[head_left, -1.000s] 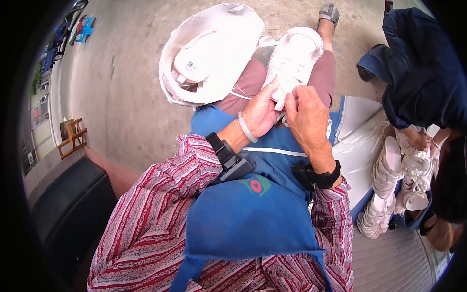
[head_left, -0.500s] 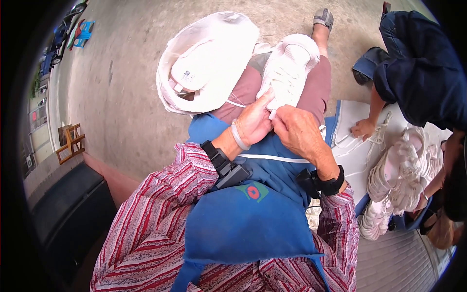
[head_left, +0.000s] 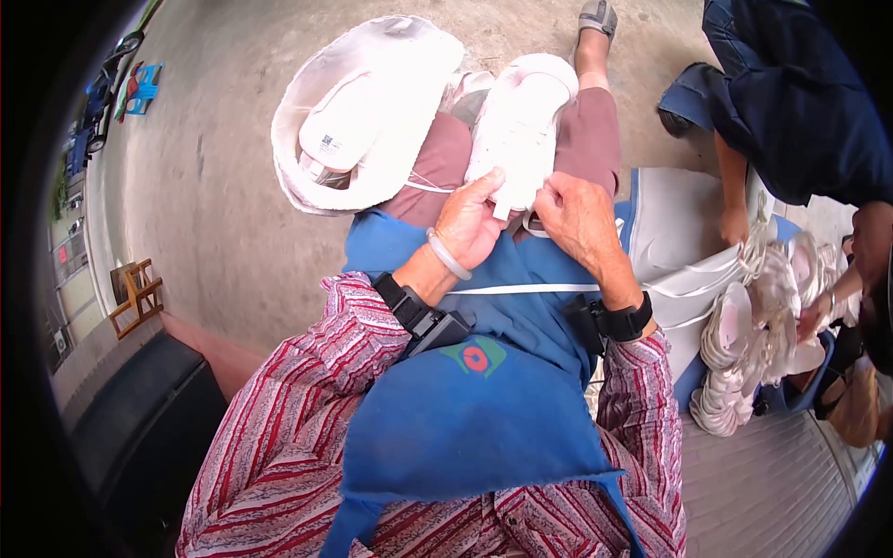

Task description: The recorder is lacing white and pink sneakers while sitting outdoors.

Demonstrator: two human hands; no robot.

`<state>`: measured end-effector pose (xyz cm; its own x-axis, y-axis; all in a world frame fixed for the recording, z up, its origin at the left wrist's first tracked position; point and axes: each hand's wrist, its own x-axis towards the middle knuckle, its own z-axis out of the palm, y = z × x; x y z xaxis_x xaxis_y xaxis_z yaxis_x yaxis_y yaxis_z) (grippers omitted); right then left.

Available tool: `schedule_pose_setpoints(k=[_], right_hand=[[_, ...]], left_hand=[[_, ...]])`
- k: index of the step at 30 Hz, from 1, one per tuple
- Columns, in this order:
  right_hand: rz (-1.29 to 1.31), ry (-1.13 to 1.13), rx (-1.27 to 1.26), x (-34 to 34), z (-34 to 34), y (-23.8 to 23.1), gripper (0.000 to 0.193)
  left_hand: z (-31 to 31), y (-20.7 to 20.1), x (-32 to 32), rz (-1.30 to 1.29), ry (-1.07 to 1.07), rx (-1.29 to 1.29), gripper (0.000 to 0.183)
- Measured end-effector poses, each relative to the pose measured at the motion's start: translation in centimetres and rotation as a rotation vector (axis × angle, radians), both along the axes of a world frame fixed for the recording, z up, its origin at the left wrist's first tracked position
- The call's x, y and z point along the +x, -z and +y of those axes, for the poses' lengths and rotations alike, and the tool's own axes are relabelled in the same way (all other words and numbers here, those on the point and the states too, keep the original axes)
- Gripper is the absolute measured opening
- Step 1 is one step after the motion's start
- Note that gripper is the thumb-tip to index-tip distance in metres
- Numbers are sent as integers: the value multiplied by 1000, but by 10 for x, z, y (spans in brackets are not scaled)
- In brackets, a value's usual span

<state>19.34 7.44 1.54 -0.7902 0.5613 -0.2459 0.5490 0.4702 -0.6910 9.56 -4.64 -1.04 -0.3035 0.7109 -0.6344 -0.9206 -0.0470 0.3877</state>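
A white lace-up shoe (head_left: 524, 116) rests on my lap between my knees, its ankle opening away from me. My left hand (head_left: 473, 223) is closed on its near end, thumb on top and the other fingers underneath. A narrow white tab (head_left: 503, 206) sticks out from the shoe toward me, between my two hands. Against the shoe's right side is my right hand (head_left: 579, 221), its fingers curled in a pinch. A thin white loop shows below those fingertips; what they grip is hidden. Left of the shoe, a white soft-sided bag (head_left: 288, 153) holds another white shoe (head_left: 346, 121).
A blue apron (head_left: 465, 418) covers my lap, with a white cord (head_left: 521, 289) across it. At right, a co-worker's hand (head_left: 735, 226) touches a pale sheet (head_left: 674, 223) beside bundled white shoe parts (head_left: 730, 325). A wooden stool (head_left: 137, 296) stands at left.
My right hand has drawn slightly away from the left, and the white tab between them now shows. The co-worker's hand has moved right along the sheet. The whole view has shifted slightly.
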Motion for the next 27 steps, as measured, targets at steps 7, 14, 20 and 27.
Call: schedule_pose_setpoints(k=[7, 14, 20, 27], right_hand=[[125, 25, 287, 5, -10, 15, 11], [135, 0, 222, 6, 4, 0, 16], [118, 10, 304, 10, -6, 6, 22], [119, 99, 344, 0, -5, 4, 25]], left_hand=[[4, 17, -6, -62, -34, 116, 32], [9, 4, -16, -110, 83, 167, 37], [9, 3, -17, -49, 19, 66, 35], [15, 2, -22, -80, 28, 76, 34]])
